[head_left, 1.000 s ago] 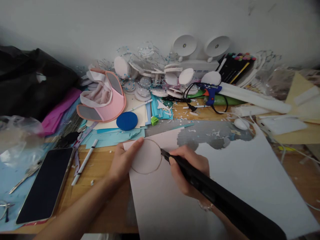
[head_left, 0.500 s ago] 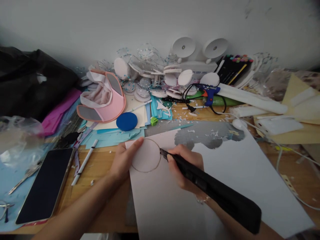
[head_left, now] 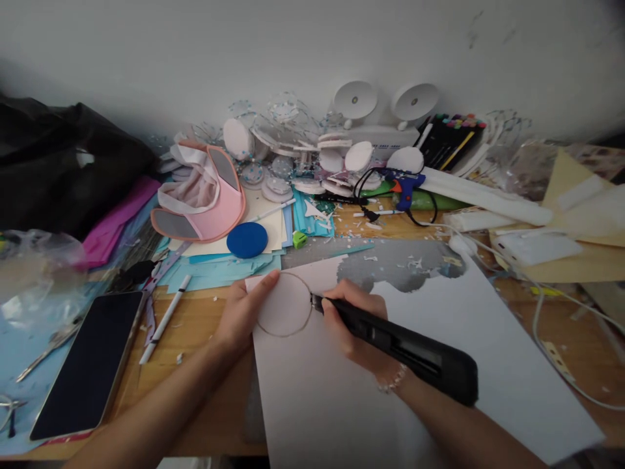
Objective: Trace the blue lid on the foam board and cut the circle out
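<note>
A black handheld tool (head_left: 415, 345) is gripped in my right hand (head_left: 359, 322), its narrow tip at the right edge of a circle outline (head_left: 284, 304). That outline lies at the upper left of a large white sheet (head_left: 332, 397), whose top edge is scalloped. My left hand (head_left: 247, 311) presses the sheet's left corner, with the thumb stretched over the circle's upper left edge and its fingers partly hidden. Under the sheet's top edge shows a grey mat (head_left: 312, 251).
Left are a phone (head_left: 88, 365), a white marker (head_left: 166, 319), scissors (head_left: 51, 345) and a pink visor (head_left: 219, 208). A blue disc (head_left: 247, 240), a blue glue gun (head_left: 408, 189), white rolls (head_left: 488, 195) and a white cable (head_left: 537, 326) lie behind and right.
The rear end of the black tool has swung left and up, while its tip stays near the circle's right edge. My right wrist has turned, showing more of the bracelet.
</note>
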`<action>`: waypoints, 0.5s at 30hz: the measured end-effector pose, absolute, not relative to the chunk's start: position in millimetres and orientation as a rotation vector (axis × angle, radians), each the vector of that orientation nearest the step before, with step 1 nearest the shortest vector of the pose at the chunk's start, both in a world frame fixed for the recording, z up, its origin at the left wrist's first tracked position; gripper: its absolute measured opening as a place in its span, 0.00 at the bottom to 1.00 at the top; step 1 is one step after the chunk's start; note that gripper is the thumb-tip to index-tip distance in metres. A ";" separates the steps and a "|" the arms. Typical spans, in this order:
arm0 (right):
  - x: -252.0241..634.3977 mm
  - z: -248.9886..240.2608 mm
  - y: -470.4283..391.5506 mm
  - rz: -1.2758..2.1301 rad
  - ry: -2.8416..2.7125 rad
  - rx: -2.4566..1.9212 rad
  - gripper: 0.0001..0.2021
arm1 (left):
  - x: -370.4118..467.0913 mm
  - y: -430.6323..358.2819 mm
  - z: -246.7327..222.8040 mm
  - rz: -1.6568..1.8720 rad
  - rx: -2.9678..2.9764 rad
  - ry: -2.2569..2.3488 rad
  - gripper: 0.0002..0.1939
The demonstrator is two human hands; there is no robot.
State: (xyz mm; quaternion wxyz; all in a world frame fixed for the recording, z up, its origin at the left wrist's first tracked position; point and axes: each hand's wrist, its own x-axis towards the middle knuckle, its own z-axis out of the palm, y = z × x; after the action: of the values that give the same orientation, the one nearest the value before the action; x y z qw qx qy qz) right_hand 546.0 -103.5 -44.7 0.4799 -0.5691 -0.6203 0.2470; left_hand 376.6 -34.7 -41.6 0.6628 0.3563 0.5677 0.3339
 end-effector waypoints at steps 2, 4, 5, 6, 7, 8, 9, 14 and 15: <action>546.7 -40.7 -103.3 0.612 -1.508 -1.391 0.06 | 376.9 -33.9 -43.2 0.772 0.796 1.284 0.22; 547.3 -38.0 -102.9 0.628 -1.496 -1.386 0.07 | 376.9 -33.0 -45.2 0.788 0.787 1.273 0.22; 547.5 -37.2 -102.8 0.641 -1.489 -1.383 0.07 | 376.9 -32.6 -46.0 0.789 0.784 1.269 0.22; 547.8 -36.7 -102.9 0.653 -1.483 -1.379 0.07 | 376.9 -32.3 -46.5 0.788 0.784 1.268 0.22; 548.0 -36.6 -103.0 0.664 -1.476 -1.377 0.07 | 377.0 -32.2 -46.8 0.786 0.787 1.270 0.22; 548.1 -36.7 -103.3 0.673 -1.473 -1.378 0.08 | 377.1 -32.1 -46.8 0.785 0.788 1.272 0.22; 548.2 -36.9 -103.7 0.679 -1.471 -1.380 0.08 | 377.2 -32.3 -46.7 0.785 0.789 1.273 0.22; 545.1 -38.0 -105.1 0.659 -1.435 -1.417 0.07 | 377.2 -34.2 -47.1 0.811 0.768 1.253 0.22; 543.9 -37.9 -104.9 0.649 -1.420 -1.428 0.07 | 377.0 -34.4 -47.7 0.813 0.769 1.252 0.21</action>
State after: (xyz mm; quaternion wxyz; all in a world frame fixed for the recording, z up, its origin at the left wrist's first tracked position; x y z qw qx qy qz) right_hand 543.9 -104.9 -37.9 0.4908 -0.5881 -0.5846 0.2673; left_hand 377.0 -34.4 -47.7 0.6679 0.3407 0.5548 0.3606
